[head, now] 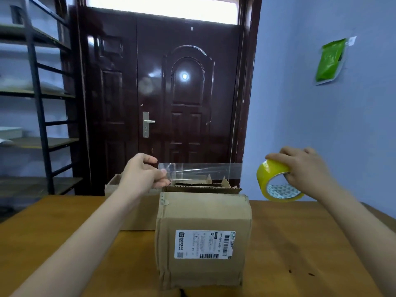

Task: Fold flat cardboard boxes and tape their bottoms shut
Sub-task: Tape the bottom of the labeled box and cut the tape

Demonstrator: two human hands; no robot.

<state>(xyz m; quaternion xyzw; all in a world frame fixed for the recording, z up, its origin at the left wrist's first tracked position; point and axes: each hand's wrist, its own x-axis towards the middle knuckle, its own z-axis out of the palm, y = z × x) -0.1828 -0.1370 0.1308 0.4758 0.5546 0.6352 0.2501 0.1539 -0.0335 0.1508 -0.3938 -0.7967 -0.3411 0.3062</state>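
Observation:
A brown cardboard box (203,221) with a white shipping label stands upright in the middle of the wooden table (310,243), its top flaps folded inward. My right hand (300,166) grips a yellow roll of clear tape (276,181) to the right of the box, above the table. A clear strip of tape (201,170) stretches from the roll leftward over the box. My left hand (145,172) pinches the strip's free end above the box's left top edge.
A second open cardboard box (132,202) sits behind and to the left. A dark wooden door (167,93) faces me, a metal shelf rack (38,99) stands on the left, and a green packet (330,61) hangs on the right wall.

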